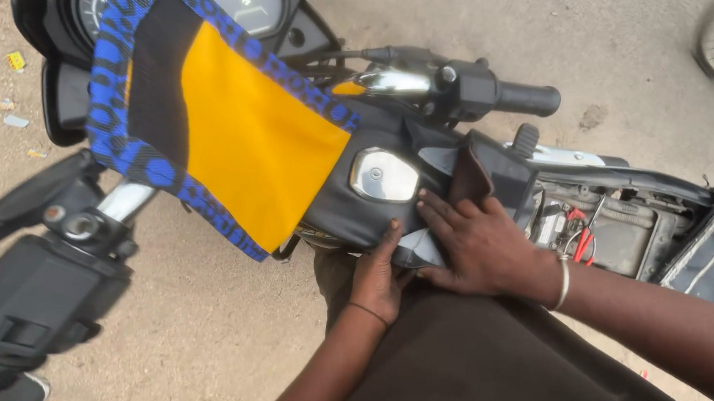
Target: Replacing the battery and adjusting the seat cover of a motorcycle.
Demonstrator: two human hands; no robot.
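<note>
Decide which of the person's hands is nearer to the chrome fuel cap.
Left. The left hand lies just below the fuel cap, fingers on the black tank cover. The right hand presses the cover farther toward the seat side.

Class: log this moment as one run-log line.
left hand: on tank cover | right hand: pressing cover flap | seat off

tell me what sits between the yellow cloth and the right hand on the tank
The shiny metal fuel cap sits between the yellow cloth and the right hand, set in the black tank cover, as the head view shows.
</note>
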